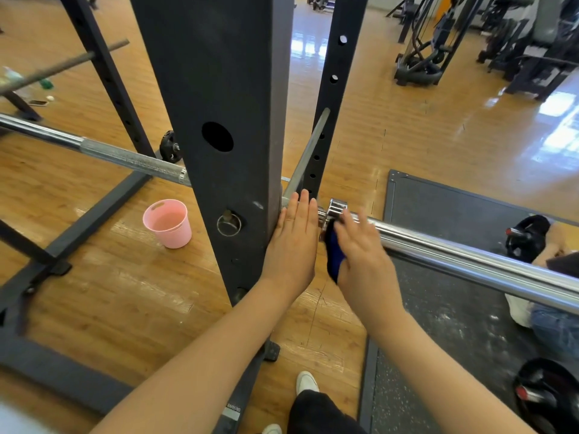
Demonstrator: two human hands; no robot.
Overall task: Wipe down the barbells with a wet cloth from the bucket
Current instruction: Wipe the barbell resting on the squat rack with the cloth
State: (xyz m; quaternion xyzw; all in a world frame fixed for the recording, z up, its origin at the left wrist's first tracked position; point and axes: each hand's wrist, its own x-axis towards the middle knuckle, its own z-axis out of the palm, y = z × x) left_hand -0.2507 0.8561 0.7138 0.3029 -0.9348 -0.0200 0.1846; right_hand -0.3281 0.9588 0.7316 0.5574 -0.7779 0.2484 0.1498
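**Wiping at the barbell collar, beside the rack post**

Head view: you are in the wiping step. Your right hand [360,245] presses a dark blue cloth [334,255] against the barbell [454,249] right at the collar [336,208], where the chrome sleeve begins. The fingers [352,219] of that hand are spread and nearly straight, laid over the bar; the cloth sits under the palm, and whether the thumb pinches it is hidden. Your left hand [294,236] lies flat with straight fingers, touching the side of the black rack post [225,98] and the bar just inside the collar, holding nothing.

The barbell rests across the rack, its knurled shaft [125,156] running off to the left behind the post, its sleeve out to the right. The pink bucket [168,223] stands on the wooden floor left of the post, well apart from your hands.

Next, you likely need to wrap the cloth round the sleeve and draw it outward along the chrome. Both forearms reach forward, wrists close together.
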